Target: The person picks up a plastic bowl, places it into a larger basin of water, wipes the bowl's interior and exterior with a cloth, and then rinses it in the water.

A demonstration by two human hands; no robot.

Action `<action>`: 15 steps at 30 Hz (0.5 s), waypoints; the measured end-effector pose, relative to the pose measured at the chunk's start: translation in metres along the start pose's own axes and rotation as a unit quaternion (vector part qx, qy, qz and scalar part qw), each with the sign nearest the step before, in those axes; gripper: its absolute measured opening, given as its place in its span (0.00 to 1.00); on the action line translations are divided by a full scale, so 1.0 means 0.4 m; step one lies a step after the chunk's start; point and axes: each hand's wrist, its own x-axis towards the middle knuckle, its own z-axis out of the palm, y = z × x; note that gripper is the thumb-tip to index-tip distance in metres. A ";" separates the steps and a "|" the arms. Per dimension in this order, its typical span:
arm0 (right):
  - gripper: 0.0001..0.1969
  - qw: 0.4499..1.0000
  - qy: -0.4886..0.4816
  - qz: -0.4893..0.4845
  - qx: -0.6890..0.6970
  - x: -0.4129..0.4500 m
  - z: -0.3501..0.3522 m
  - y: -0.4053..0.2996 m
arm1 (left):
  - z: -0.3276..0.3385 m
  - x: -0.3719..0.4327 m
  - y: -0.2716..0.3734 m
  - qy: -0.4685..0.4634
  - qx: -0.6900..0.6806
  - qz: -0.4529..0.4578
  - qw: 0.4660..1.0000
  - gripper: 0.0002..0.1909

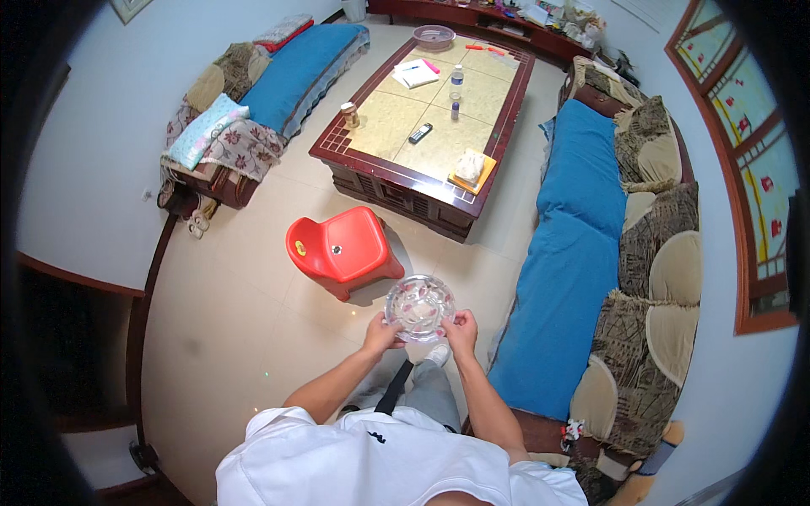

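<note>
A round, clear patterned dish [419, 308], of glass or plastic with pinkish-red marks, is held level in front of my body. My left hand [383, 335] grips its near left rim, the thumb over the edge. On the near right rim, my right hand [461, 330] has its fingers closed in the same way. I cannot make out anything inside the dish. Just beyond it and to the left stands a red plastic child's chair [354, 243], its backrest to the left.
Ahead is a low coffee table [392, 152] with a bottle [456, 82], cordless phone [420, 133], jar [349, 114], paper [416, 74] and basin [433, 37] on it. A blue-covered sofa [563, 272] runs along the right; another [304, 76] stands at the far left. Tiled floor [221, 316] lies left.
</note>
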 end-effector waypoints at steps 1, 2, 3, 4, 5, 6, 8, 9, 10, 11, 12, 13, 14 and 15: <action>0.11 1.000 -0.005 0.007 -0.005 0.037 0.021 -0.028 | -0.010 0.034 0.026 0.005 -0.005 -0.007 1.000 0.20; 0.11 1.000 -0.026 0.003 -0.012 0.077 0.044 -0.055 | -0.019 0.074 0.049 0.010 0.000 0.015 1.000 0.20; 0.11 0.999 -0.043 0.001 -0.019 0.113 0.066 -0.079 | -0.024 0.109 0.073 0.013 0.005 0.034 0.999 0.20; 0.11 0.998 -0.045 0.000 -0.039 0.162 0.087 -0.092 | -0.018 0.145 0.114 0.034 -0.011 0.034 0.999 0.17; 0.11 0.998 -0.040 0.009 -0.045 0.210 0.104 -0.106 | -0.018 0.196 0.142 0.030 -0.012 0.023 0.999 0.17; 0.12 0.997 -0.054 0.026 -0.050 0.247 0.142 -0.145 | -0.036 0.249 0.161 0.043 -0.039 0.023 0.998 0.16; 0.14 0.994 -0.079 0.044 -0.052 0.366 0.174 -0.177 | -0.035 0.391 0.230 0.037 -0.081 0.041 0.995 0.13; 0.14 0.993 -0.080 0.058 -0.061 0.410 0.190 -0.190 | -0.043 0.456 0.249 0.033 -0.094 0.046 0.994 0.13; 0.15 0.992 -0.091 0.061 -0.059 0.454 0.225 -0.229 | -0.055 0.534 0.280 0.039 -0.080 0.038 0.995 0.14; 0.16 0.991 -0.102 0.063 -0.056 0.502 0.259 -0.251 | -0.072 0.604 0.299 0.043 -0.083 0.026 0.995 0.14; 0.16 0.991 -0.098 0.065 -0.064 0.570 0.289 -0.274 | -0.072 0.688 0.338 0.033 -0.095 0.079 0.992 0.14; 0.15 0.991 -0.086 0.057 -0.084 0.603 0.293 -0.268 | -0.060 0.724 0.365 0.027 -0.107 0.116 0.987 0.15; 0.15 0.991 -0.076 0.047 -0.104 0.636 0.298 -0.264 | -0.038 0.770 0.400 0.058 -0.138 0.076 0.986 0.13; 0.15 0.989 -0.072 0.060 -0.112 0.684 0.297 -0.258 | -0.003 0.818 0.480 0.087 -0.164 0.041 0.982 0.12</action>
